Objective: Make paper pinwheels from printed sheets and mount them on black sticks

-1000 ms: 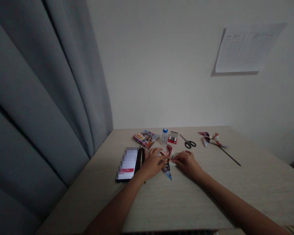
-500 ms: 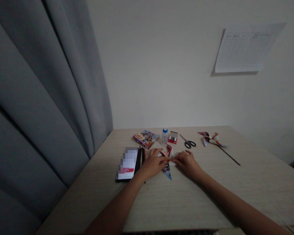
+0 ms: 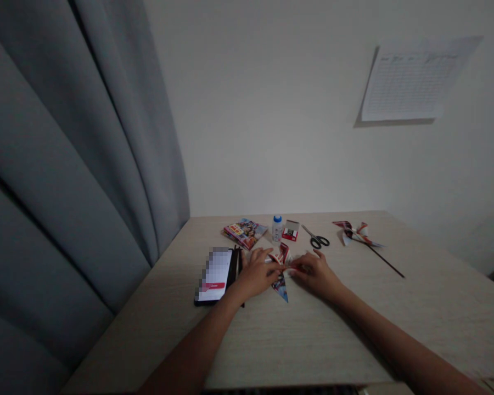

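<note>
A paper pinwheel (image 3: 280,288) with red, white and blue printed blades lies on the table between my hands. My left hand (image 3: 258,272) presses on it from the left, thumb and forefinger at its middle and the other fingers bent over the paper. From the right, my right hand (image 3: 313,271) pinches at a folded blade near the centre, its fingers closed. The exact spot under the fingertips is too small to make out. Just left of my left hand are dark thin sticks (image 3: 239,260) and a phone (image 3: 214,277) with a lit screen.
Behind my hands stand a blue-capped bottle (image 3: 276,230) and a small red box (image 3: 290,230). Black-handled scissors (image 3: 318,239) lie to their right, printed booklets (image 3: 245,232) to their left. A second pinwheel on a stick (image 3: 364,236) lies at the right. A grey curtain (image 3: 86,192) hangs on the left.
My right hand has shifted slightly, its fingers drawn up a little at the pinwheel's middle. My left hand and the pinwheel stay nearly in place.
</note>
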Available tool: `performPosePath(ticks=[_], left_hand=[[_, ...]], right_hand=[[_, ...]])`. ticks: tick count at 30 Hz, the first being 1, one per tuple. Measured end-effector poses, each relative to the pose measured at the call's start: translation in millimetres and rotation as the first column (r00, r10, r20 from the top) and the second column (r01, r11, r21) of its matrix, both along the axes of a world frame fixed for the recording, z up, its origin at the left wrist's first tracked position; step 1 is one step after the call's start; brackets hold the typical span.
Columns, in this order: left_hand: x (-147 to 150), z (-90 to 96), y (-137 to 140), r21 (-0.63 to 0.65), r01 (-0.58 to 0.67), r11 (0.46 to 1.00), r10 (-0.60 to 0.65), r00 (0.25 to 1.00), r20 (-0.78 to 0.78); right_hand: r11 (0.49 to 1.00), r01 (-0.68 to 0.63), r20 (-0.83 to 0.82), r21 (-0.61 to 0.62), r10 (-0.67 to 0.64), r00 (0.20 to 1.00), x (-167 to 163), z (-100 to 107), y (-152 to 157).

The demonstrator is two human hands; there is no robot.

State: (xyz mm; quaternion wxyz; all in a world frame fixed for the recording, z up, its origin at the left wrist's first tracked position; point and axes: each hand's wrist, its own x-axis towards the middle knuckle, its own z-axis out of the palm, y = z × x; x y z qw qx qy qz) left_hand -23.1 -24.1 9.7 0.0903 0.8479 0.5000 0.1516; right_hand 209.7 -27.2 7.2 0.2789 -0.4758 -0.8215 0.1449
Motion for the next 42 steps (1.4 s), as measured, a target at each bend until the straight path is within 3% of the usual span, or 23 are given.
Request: performPosePath(ticks=[9, 24, 42], left_hand=[[-1.0, -1.8, 1.1, 0.019, 0.008, 1.0, -0.008, 1.0, -0.015], [1.8, -4.9, 5.7, 0.046, -0.061, 0.997, 0.055, 0.991, 0.121], [5.8, 5.8, -5.8, 0.14, -0.018, 0.99, 0.02, 1.0, -0.007]], right_hand=[[0.999, -0.036, 0.068, 0.006, 0.035, 0.997, 2.0, 5.7, -4.0], [0.999, -0.042, 0.067, -0.017, 0.043, 0.997, 2.0, 4.8, -2.0], [0.998, -0.05, 0.078, -0.025, 0.052, 0.996, 1.6, 6.1, -1.5]])
